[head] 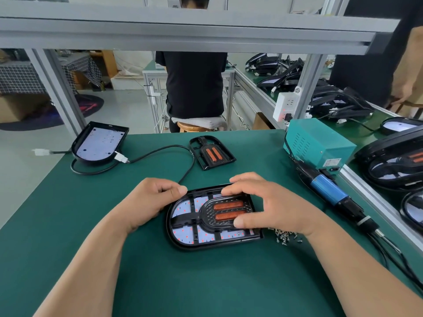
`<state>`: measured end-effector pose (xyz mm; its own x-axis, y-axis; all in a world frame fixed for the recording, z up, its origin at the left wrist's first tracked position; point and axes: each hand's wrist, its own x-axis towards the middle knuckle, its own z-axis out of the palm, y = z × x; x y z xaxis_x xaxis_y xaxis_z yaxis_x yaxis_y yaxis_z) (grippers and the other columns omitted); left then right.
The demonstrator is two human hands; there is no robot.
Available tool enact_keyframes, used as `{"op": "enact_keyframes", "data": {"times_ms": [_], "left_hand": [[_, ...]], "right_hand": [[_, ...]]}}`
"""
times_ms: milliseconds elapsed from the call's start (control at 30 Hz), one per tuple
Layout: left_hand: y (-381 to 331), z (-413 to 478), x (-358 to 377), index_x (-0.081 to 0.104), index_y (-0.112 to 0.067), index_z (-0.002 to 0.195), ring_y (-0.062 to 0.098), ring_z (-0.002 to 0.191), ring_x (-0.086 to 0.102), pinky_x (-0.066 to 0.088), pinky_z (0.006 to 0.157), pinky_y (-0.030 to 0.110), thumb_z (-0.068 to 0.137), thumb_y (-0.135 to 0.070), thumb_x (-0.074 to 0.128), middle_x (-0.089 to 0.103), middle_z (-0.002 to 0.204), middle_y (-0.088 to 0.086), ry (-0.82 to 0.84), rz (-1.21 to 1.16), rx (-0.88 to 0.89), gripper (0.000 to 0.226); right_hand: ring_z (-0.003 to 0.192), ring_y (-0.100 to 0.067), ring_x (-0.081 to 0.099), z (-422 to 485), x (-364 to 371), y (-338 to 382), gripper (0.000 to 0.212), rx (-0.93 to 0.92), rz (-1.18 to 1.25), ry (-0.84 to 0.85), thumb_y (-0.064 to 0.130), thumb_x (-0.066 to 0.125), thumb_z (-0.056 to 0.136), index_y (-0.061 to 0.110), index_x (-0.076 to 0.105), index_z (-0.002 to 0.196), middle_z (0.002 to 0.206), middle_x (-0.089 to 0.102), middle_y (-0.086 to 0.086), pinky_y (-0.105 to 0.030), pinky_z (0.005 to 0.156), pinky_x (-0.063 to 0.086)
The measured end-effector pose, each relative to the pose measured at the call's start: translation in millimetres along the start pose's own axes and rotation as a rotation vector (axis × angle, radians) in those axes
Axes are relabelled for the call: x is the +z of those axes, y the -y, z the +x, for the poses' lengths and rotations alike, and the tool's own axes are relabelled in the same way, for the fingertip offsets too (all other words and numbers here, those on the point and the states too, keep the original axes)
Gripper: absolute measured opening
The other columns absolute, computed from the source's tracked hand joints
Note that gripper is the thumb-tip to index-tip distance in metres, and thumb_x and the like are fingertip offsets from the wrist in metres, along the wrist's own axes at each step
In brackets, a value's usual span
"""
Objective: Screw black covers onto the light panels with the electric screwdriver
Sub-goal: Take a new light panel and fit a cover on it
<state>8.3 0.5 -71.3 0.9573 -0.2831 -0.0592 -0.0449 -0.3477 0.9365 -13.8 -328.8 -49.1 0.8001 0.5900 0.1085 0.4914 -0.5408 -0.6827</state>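
A light panel lies in the middle of the green table with a black cover with two orange strips set in it. My left hand grips the panel's left far edge, thumb on the rim. My right hand lies over the cover's right side, fingers on its far edge and thumb near the orange strips. A second bare light panel sits at the far left with its cable. A spare black cover lies behind. The blue electric screwdriver lies at the right. Loose screws lie beside my right wrist.
A teal power box stands at the right rear. A black cable loops across the table. Finished panels lie on the bench to the right. A person sits on a stool beyond the table. An aluminium frame runs overhead.
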Motion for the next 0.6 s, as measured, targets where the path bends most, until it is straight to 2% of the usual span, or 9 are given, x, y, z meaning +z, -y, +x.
{"op": "enact_keyframes", "data": {"times_ms": [100,133,200,267,367,400,500,600], "left_hand": [[-1,1,0,0.073,0.0,0.099,0.024,0.065,0.018,0.014,0.051,0.027,0.077,-0.071,0.074,0.035,0.076,0.01,0.001,-0.026,0.003,0.074],[-1,0,0,0.074,-0.002,0.097,0.022,0.063,0.019,0.015,0.05,0.026,0.076,-0.071,0.075,0.035,0.074,0.01,0.006,-0.031,0.005,0.072],[-2,-1,1,0.079,-0.01,0.095,0.015,0.055,0.026,0.019,0.047,0.022,0.075,-0.067,0.078,0.047,0.067,0.003,0.026,-0.052,-0.003,0.061],[-3,-2,2,0.082,-0.017,0.094,0.005,0.049,0.038,0.027,0.044,0.015,0.078,-0.055,0.082,0.064,0.067,-0.006,0.039,-0.073,-0.007,0.042],[-3,0,4,0.084,-0.017,0.09,-0.003,0.053,0.054,0.039,0.05,0.006,0.086,-0.034,0.085,0.072,0.069,-0.009,0.029,-0.08,0.023,0.018],[-3,0,4,0.084,-0.018,0.09,-0.001,0.058,0.059,0.043,0.056,0.007,0.083,-0.036,0.087,0.075,0.072,-0.006,0.021,-0.067,0.036,0.019],[-3,2,7,0.083,-0.022,0.091,0.011,0.072,0.063,0.05,0.073,0.024,0.074,-0.051,0.083,0.076,0.081,0.009,-0.004,0.016,0.056,0.034],[-2,4,8,0.083,-0.025,0.09,0.01,0.07,0.059,0.048,0.073,0.025,0.073,-0.056,0.08,0.072,0.076,0.0,-0.003,0.05,0.055,0.036]], "right_hand": [[0.137,-0.007,0.057,2,-1,-4,0.038,-0.017,0.184,-0.196,0.033,0.078,0.096,0.037,0.069,0.132,0.135,0.068,0.018,-0.027,0.116,0.04],[0.13,-0.007,0.062,3,-1,-5,0.035,0.002,0.205,-0.283,0.033,0.075,0.098,0.036,0.069,0.132,0.131,0.071,0.018,-0.028,0.112,0.046],[0.118,-0.001,0.066,6,-1,-8,0.028,0.092,0.106,-0.412,0.041,0.068,0.102,0.039,0.069,0.131,0.121,0.072,0.024,-0.027,0.101,0.052],[0.11,0.006,0.066,7,0,-11,0.026,0.174,-0.039,-0.381,0.048,0.06,0.106,0.039,0.072,0.127,0.116,0.07,0.033,-0.022,0.094,0.052],[0.104,0.011,0.065,10,2,-10,0.024,0.214,-0.099,-0.266,0.049,0.056,0.106,0.038,0.075,0.116,0.11,0.069,0.038,-0.016,0.084,0.048],[0.1,0.008,0.067,12,3,-10,0.021,0.223,-0.092,-0.261,0.047,0.058,0.106,0.038,0.075,0.112,0.106,0.071,0.035,-0.017,0.08,0.049],[0.074,-0.005,0.071,13,2,-12,0.015,0.253,-0.08,-0.248,0.044,0.062,0.103,0.038,0.073,0.098,0.09,0.074,0.024,-0.014,0.06,0.048],[0.064,-0.011,0.072,12,3,-11,0.016,0.265,-0.02,-0.234,0.042,0.064,0.102,0.033,0.073,0.092,0.084,0.076,0.018,-0.015,0.054,0.048]]}}
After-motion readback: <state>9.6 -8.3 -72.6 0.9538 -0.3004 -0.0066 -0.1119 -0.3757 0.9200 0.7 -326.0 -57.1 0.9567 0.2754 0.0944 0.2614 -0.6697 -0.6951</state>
